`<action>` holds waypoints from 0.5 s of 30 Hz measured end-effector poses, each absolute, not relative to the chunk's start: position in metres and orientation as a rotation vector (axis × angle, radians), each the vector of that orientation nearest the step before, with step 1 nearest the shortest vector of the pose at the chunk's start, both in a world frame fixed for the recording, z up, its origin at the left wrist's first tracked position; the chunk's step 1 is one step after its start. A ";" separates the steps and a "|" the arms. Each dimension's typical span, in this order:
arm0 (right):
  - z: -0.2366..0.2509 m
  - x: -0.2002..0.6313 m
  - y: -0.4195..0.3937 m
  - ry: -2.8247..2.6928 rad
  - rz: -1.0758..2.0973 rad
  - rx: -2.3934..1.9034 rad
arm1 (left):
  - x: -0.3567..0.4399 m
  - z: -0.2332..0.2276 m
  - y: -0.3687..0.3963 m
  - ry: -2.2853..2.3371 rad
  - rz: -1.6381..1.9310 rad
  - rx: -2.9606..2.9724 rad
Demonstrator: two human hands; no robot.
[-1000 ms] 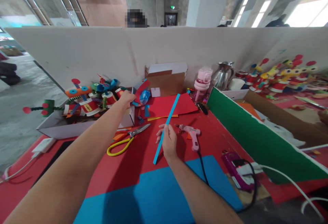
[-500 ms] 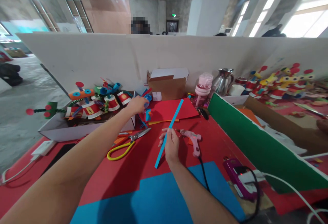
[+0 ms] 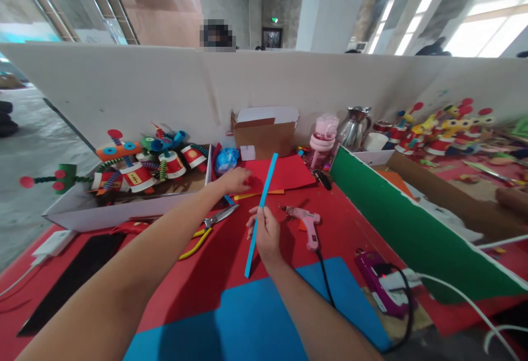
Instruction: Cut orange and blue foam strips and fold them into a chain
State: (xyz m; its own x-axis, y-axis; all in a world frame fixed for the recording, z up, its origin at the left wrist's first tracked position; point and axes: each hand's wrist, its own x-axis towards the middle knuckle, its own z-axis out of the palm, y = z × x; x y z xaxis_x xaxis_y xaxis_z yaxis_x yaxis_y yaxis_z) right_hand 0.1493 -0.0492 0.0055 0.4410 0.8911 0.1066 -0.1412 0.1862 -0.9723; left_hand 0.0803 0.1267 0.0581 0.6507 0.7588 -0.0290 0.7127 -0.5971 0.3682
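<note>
The right hand (image 3: pixel 266 229) is closed round the blue strip (image 3: pixel 269 179), left of the glue gun (image 3: pixel 307 220). The left hand (image 3: pixel 238 180) hovers by the left end of the red sheet (image 3: pixel 292 172); whether it holds anything, I can't tell. Its forearm (image 3: pixel 165 248) partly covers the scissors (image 3: pixel 223 215) and toy box (image 3: pixel 103 214).

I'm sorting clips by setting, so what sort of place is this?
Probably a handicraft workshop: a pink glue gun and yellow-handled scissors lie on a red work surface, and a box holds several colourful figures with cup-like bodies.
</note>
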 end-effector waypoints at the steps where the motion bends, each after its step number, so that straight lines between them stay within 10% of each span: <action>1: 0.006 0.148 -0.050 -0.865 0.850 -1.159 | 0.083 0.053 0.122 1.130 0.173 2.547; 15: 0.004 0.147 -0.055 -1.069 0.854 -1.185 | 0.079 0.053 0.140 1.140 0.183 2.803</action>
State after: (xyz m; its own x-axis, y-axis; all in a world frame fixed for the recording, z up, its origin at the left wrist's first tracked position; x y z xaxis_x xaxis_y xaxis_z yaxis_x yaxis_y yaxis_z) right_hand 0.1467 -0.0554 0.0040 0.2934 0.9366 0.1914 0.0201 0.1942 -0.9808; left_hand 0.0793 0.1397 0.0532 0.7109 0.6998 0.0700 0.6865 -0.7121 0.1472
